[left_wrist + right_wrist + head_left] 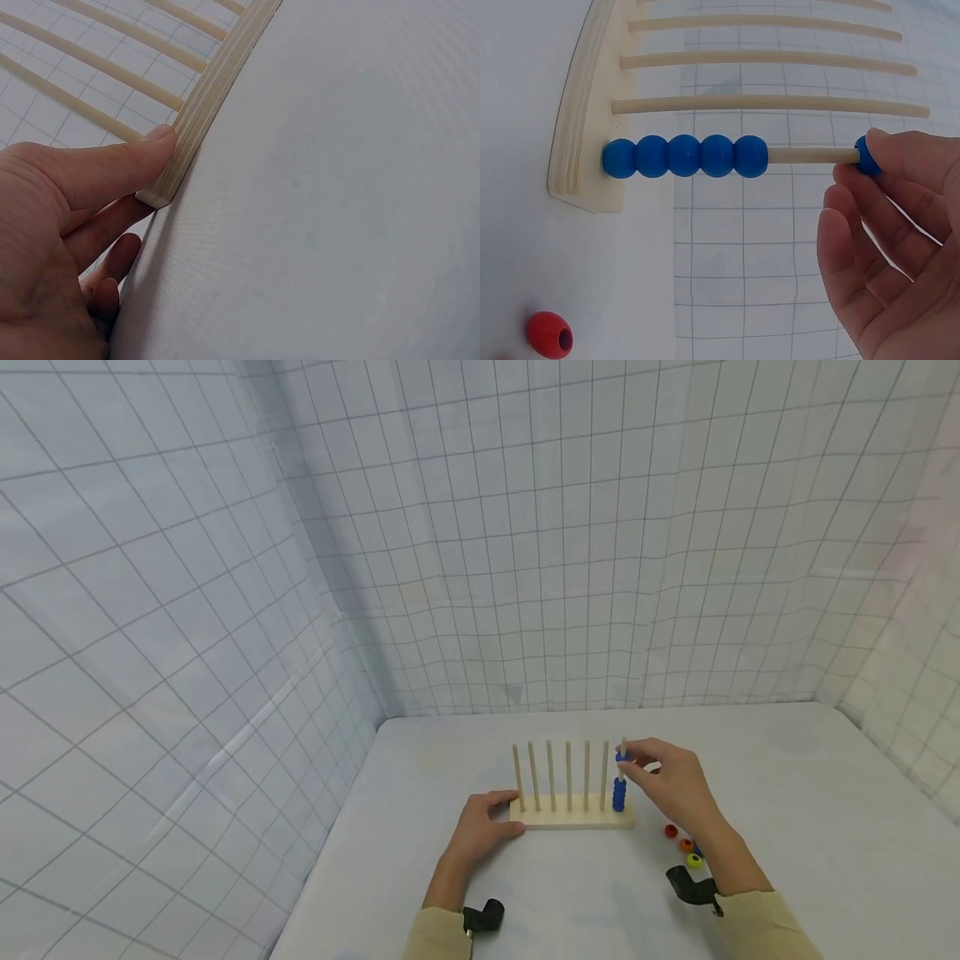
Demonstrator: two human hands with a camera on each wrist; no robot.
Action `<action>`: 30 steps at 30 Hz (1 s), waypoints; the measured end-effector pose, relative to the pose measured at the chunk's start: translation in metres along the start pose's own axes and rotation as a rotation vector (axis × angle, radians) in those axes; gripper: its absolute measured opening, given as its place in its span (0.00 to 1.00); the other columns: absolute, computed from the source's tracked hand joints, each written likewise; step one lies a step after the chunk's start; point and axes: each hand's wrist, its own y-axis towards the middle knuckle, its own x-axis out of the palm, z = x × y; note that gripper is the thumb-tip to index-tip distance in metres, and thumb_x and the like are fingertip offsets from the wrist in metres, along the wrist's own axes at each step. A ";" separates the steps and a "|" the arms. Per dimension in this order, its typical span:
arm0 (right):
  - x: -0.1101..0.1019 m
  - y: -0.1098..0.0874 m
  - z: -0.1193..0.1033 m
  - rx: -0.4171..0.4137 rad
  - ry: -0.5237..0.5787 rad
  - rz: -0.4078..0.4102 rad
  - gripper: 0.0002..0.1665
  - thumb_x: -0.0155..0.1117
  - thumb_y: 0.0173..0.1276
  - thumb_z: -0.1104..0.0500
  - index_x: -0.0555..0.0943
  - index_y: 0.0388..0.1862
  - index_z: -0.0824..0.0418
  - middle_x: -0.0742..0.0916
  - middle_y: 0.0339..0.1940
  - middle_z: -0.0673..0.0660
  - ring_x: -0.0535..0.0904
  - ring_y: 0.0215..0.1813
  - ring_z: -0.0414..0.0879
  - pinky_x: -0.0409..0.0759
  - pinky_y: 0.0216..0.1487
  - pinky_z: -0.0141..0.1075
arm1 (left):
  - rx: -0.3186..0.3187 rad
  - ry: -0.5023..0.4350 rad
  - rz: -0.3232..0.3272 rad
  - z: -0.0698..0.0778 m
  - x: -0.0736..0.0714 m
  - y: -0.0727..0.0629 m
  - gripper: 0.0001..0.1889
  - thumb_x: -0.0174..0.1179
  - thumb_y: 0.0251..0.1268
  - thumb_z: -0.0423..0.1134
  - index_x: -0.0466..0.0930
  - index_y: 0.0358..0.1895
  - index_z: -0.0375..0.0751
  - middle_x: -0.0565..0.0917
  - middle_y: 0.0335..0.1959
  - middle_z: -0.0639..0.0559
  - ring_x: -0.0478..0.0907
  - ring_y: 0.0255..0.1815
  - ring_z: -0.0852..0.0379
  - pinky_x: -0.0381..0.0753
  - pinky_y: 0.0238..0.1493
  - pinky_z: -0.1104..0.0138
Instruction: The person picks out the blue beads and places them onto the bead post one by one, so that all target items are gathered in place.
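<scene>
A wooden peg rack (566, 818) with a row of several upright pegs stands on the table. My left hand (482, 828) grips its left end, thumb (142, 161) on the front edge and fingers behind. My right hand (670, 777) pinches a blue bead (866, 155) between thumb and finger at the top of the rightmost peg (810, 155). The peg's tip is inside that bead. Lower on the same peg, several blue beads (684, 156) are stacked against the base, with bare wood between them and the held bead.
Loose beads lie on the table right of the rack, under the right forearm: a red bead (671, 831), an orange bead (686, 844), a yellow bead (694, 861) and a partly hidden blue bead (699, 850). White gridded curtains (525, 568) surround the white table (420, 760).
</scene>
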 end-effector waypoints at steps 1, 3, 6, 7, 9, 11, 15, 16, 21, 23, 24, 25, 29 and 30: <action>0.001 0.000 0.000 0.001 -0.001 0.000 0.15 0.71 0.69 0.58 0.86 0.53 0.57 0.88 0.51 0.53 0.82 0.45 0.45 0.85 0.45 0.46 | 0.001 0.002 0.000 0.000 0.000 0.000 0.28 0.77 0.52 0.40 0.83 0.60 0.43 0.81 0.61 0.47 0.72 0.68 0.45 0.65 0.70 0.48; 0.001 0.000 0.001 0.002 -0.004 0.001 0.15 0.71 0.68 0.58 0.86 0.53 0.57 0.88 0.51 0.53 0.82 0.45 0.45 0.85 0.45 0.46 | 0.007 -0.001 0.001 -0.001 0.000 0.000 0.28 0.77 0.52 0.40 0.83 0.60 0.42 0.81 0.61 0.47 0.72 0.68 0.45 0.66 0.70 0.48; 0.002 0.000 0.001 0.003 -0.011 0.002 0.15 0.71 0.68 0.58 0.87 0.53 0.57 0.88 0.50 0.53 0.82 0.45 0.46 0.85 0.45 0.46 | 0.006 0.000 0.006 0.000 0.000 -0.001 0.28 0.77 0.53 0.40 0.83 0.60 0.43 0.81 0.61 0.47 0.72 0.68 0.45 0.65 0.70 0.49; 0.002 0.000 0.001 0.002 -0.014 0.001 0.15 0.72 0.68 0.57 0.87 0.52 0.57 0.88 0.49 0.53 0.82 0.44 0.45 0.85 0.45 0.46 | 0.004 -0.002 0.007 0.000 0.000 -0.001 0.28 0.77 0.53 0.40 0.83 0.60 0.43 0.81 0.62 0.47 0.71 0.68 0.45 0.65 0.70 0.48; 0.002 -0.001 0.002 -0.001 -0.019 -0.001 0.14 0.72 0.68 0.57 0.87 0.51 0.57 0.88 0.46 0.51 0.82 0.44 0.45 0.85 0.45 0.46 | 0.000 -0.010 0.006 0.002 0.000 -0.001 0.28 0.77 0.54 0.40 0.83 0.60 0.44 0.81 0.62 0.47 0.71 0.69 0.44 0.66 0.70 0.47; 0.002 -0.002 0.003 -0.001 -0.019 -0.007 0.14 0.72 0.68 0.56 0.87 0.51 0.56 0.88 0.43 0.50 0.82 0.43 0.45 0.84 0.45 0.45 | -0.009 -0.020 0.003 0.003 -0.001 -0.001 0.28 0.77 0.54 0.40 0.83 0.60 0.44 0.81 0.62 0.47 0.71 0.69 0.44 0.66 0.70 0.47; 0.003 -0.005 0.005 0.002 -0.024 -0.015 0.13 0.71 0.68 0.55 0.87 0.50 0.56 0.88 0.40 0.48 0.82 0.43 0.44 0.84 0.45 0.45 | -0.016 -0.033 -0.003 0.003 -0.001 -0.001 0.28 0.77 0.54 0.39 0.83 0.61 0.45 0.81 0.62 0.47 0.70 0.69 0.44 0.66 0.70 0.47; 0.003 -0.005 0.005 0.004 -0.022 -0.016 0.13 0.72 0.68 0.55 0.87 0.50 0.56 0.88 0.40 0.48 0.81 0.42 0.44 0.84 0.45 0.45 | -0.017 -0.032 -0.003 0.003 -0.001 -0.001 0.28 0.77 0.54 0.39 0.83 0.61 0.45 0.81 0.62 0.47 0.70 0.69 0.44 0.66 0.70 0.47; 0.002 -0.005 0.006 -0.001 -0.022 -0.019 0.13 0.72 0.68 0.56 0.87 0.49 0.56 0.88 0.40 0.48 0.82 0.42 0.44 0.84 0.44 0.44 | -0.022 -0.020 0.000 0.003 0.000 -0.001 0.28 0.77 0.54 0.40 0.83 0.61 0.45 0.80 0.62 0.47 0.70 0.69 0.44 0.65 0.70 0.47; 0.001 -0.005 0.006 -0.002 -0.020 -0.021 0.12 0.72 0.68 0.56 0.87 0.49 0.56 0.88 0.40 0.48 0.82 0.42 0.44 0.84 0.44 0.45 | -0.027 -0.017 0.001 0.003 0.000 -0.001 0.28 0.77 0.54 0.40 0.83 0.61 0.45 0.80 0.63 0.47 0.70 0.70 0.44 0.65 0.70 0.47; 0.000 -0.005 0.006 -0.001 -0.019 -0.023 0.13 0.72 0.68 0.56 0.87 0.49 0.56 0.88 0.40 0.48 0.82 0.42 0.44 0.84 0.45 0.45 | -0.030 -0.016 0.001 0.003 0.000 -0.001 0.28 0.77 0.54 0.40 0.83 0.61 0.45 0.80 0.63 0.47 0.70 0.70 0.44 0.65 0.70 0.47; 0.000 -0.005 0.006 -0.001 -0.018 -0.024 0.13 0.72 0.68 0.55 0.87 0.49 0.56 0.88 0.40 0.48 0.82 0.42 0.44 0.84 0.45 0.45 | -0.029 -0.015 0.002 0.003 0.000 -0.001 0.28 0.77 0.54 0.40 0.83 0.61 0.45 0.80 0.63 0.47 0.70 0.70 0.44 0.65 0.70 0.47; -0.001 -0.004 0.006 0.016 -0.014 -0.034 0.13 0.72 0.68 0.55 0.87 0.50 0.56 0.88 0.39 0.48 0.82 0.42 0.45 0.84 0.45 0.47 | -0.019 0.002 0.002 0.003 0.000 -0.001 0.28 0.77 0.54 0.40 0.83 0.61 0.45 0.80 0.63 0.47 0.71 0.69 0.44 0.66 0.70 0.47; -0.001 -0.004 0.006 0.022 -0.013 -0.036 0.14 0.72 0.68 0.55 0.87 0.50 0.56 0.88 0.39 0.48 0.82 0.42 0.45 0.84 0.46 0.47 | -0.016 0.006 0.001 0.003 0.000 -0.001 0.28 0.76 0.54 0.40 0.83 0.61 0.45 0.80 0.62 0.47 0.71 0.69 0.44 0.66 0.70 0.48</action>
